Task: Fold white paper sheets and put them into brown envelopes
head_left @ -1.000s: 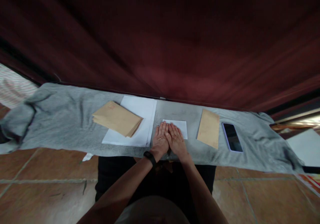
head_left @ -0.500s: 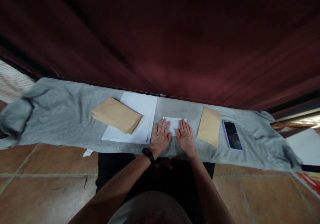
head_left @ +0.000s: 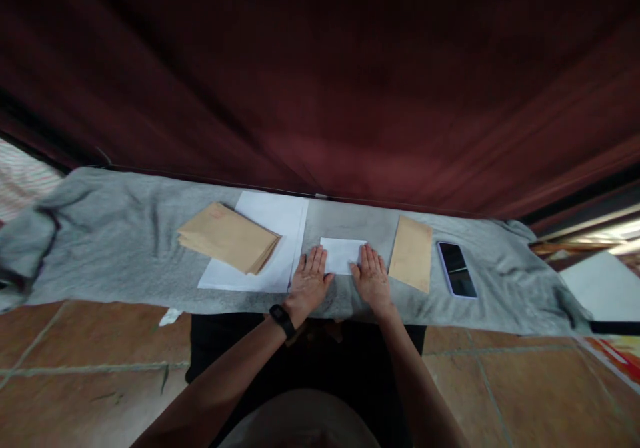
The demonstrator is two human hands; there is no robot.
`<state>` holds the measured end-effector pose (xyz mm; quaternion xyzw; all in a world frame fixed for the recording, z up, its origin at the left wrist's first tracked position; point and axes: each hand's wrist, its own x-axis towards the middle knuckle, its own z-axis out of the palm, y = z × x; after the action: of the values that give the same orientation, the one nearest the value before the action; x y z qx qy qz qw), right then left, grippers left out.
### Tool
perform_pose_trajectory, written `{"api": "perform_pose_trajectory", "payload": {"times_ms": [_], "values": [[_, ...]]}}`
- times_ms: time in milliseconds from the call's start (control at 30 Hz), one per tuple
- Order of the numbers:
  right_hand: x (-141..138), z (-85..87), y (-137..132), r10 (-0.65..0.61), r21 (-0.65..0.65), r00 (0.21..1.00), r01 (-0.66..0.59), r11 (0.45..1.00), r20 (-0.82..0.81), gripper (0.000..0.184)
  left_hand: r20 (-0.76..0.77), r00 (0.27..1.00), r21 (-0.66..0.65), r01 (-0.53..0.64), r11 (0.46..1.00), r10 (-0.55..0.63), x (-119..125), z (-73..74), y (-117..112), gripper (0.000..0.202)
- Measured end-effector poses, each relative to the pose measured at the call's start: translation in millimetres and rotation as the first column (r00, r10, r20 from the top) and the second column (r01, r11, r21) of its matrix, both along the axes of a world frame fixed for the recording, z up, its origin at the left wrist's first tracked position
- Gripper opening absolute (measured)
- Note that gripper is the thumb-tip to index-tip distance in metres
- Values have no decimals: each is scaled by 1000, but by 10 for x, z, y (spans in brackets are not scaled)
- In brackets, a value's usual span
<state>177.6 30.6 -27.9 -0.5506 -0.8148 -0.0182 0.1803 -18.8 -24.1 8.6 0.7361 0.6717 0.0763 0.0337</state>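
Note:
A small folded white paper (head_left: 341, 255) lies on the grey cloth (head_left: 125, 235) in front of me. My left hand (head_left: 309, 281) rests flat at its left edge, fingers stretched out, with a black band on the wrist. My right hand (head_left: 373, 276) lies flat at the paper's right edge, fingers together and extended. Neither hand grips anything.
Left of my hands a stack of brown envelopes (head_left: 227, 238) sits on white sheets (head_left: 280, 218). A single brown envelope (head_left: 411, 253) and a phone (head_left: 456, 269) lie to the right. A dark red curtain (head_left: 320, 81) hangs behind; tiled floor (head_left: 75, 368) lies below.
My hands started side by side on top of the white paper and slid apart to its left and right edges, uncovering its middle.

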Motion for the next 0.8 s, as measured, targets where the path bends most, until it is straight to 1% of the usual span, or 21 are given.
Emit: {"api": "perform_pose_trajectory", "payload": {"times_ms": [133,233,300,367,433,500,567,667,800], "values": [[11,1,-27,-18,7,1000,18,1000,-9,63,-24,1000,-8,-15,1000,15,-25,-21,-35,64],[9,-13,-35,-28,16,1000,28,999,-14,62,-18,1000,30,-23,999,23,53,3,2,63],[7,-20,-35,-28,18,999,28,999,-16,62,-1,1000,70,0,998,0,160,25,76,61],[7,-22,-31,-23,16,1000,23,1000,-19,62,23,998,94,50,994,-52,284,30,175,59],[9,-21,-28,-20,9,1000,21,1000,-12,61,44,994,92,98,991,-102,386,8,271,58],[9,-19,-26,-26,1,1000,26,1000,3,60,53,992,82,113,990,-117,436,-32,335,58],[6,-19,-25,-31,2,999,31,1000,15,60,51,993,76,99,992,-103,422,-69,355,60],[-3,-27,-27,-32,16,999,32,999,7,60,38,995,77,86,993,-89,306,-90,311,66],[3,-34,-30,-29,32,999,30,999,-39,60,-10,991,55,131,990,-131,122,-57,232,70]]}}
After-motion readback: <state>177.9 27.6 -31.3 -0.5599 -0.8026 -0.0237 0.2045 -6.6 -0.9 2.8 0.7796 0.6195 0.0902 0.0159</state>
